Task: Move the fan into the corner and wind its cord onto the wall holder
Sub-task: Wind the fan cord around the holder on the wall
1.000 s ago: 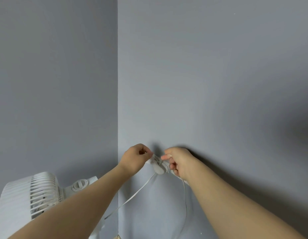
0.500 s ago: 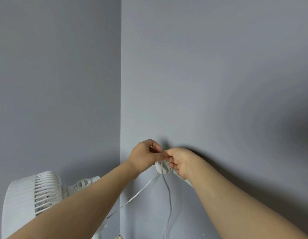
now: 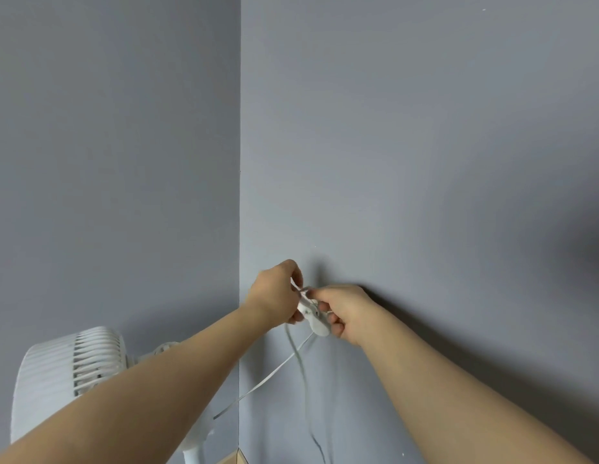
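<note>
My left hand [image 3: 274, 296] and right hand [image 3: 346, 313] meet at the white wall holder [image 3: 316, 321], fixed to the right-hand grey wall [image 3: 425, 162] just right of the corner. My left fingers are closed on the white cord [image 3: 296, 356] at the holder's upper end; my right fingers curl around the holder's lower part. Two strands of cord hang down from it. The white fan [image 3: 67, 373] stands low on the left, beside the corner.
</note>
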Tool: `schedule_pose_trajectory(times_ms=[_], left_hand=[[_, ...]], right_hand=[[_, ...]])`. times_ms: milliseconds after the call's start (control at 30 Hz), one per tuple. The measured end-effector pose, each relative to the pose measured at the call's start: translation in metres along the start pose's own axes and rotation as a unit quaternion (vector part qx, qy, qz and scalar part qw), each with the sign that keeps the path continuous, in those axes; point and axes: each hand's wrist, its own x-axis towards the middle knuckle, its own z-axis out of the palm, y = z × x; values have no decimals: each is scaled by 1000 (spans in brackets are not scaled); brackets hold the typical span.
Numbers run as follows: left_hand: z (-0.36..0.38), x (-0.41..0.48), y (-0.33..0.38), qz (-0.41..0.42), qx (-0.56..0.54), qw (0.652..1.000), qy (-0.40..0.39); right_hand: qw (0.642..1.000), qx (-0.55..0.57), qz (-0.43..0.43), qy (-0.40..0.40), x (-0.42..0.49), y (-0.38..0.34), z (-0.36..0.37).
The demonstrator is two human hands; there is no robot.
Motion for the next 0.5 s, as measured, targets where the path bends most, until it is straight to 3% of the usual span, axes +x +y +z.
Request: schedule_pose_trajectory(times_ms=[67,200,333,500], left_hand=[[-4,6,-5,20,100,993,54],[-1,15,-15,50,186,978,75],[2,22,-16,62,177,979,76],[1,29,-24,21,204,978,39]], right_hand=[[995,-86,-52,29,8,6,-2],[951,-283,-104,73,16,20,-7],[931,-343,-113,60,24,32,2],[904,-395,-123,111,34,40,4]])
